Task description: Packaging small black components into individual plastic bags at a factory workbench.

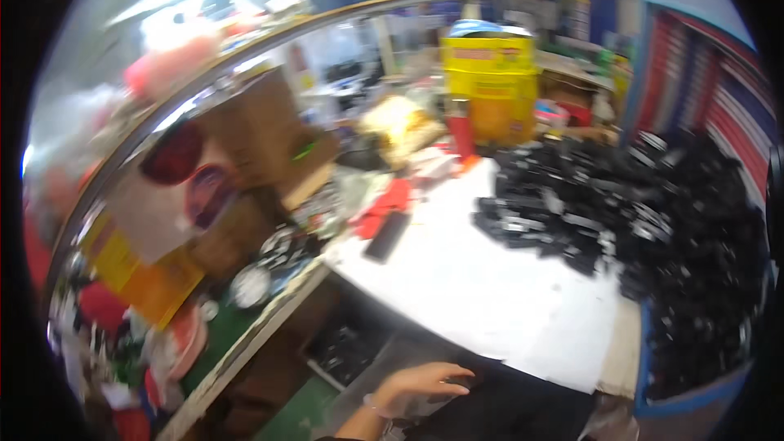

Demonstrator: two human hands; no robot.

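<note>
My left hand (420, 382) comes in at the lower middle, over the dark cloth on my lap (514, 400). Its fingers reach to the right, a little apart, and I see nothing gripped between them. Thin see-through plastic (396, 353) lies around and behind this hand; whether the hand touches it is unclear. A wristband (372, 404) is on that wrist. My right hand is out of the picture. Ahead is a table with a white top (490, 278). A large heap of small black pieces (604, 196) covers its right part. The picture is smeared by motion.
A dark oblong block (386, 237) and red cloth (384, 206) lie at the table's left edge. Behind stands a yellow box (490, 86) beside a red canister (461, 135). An open drawer or bin (347, 351) sits below. Cardboard boxes (253, 131) crowd the left.
</note>
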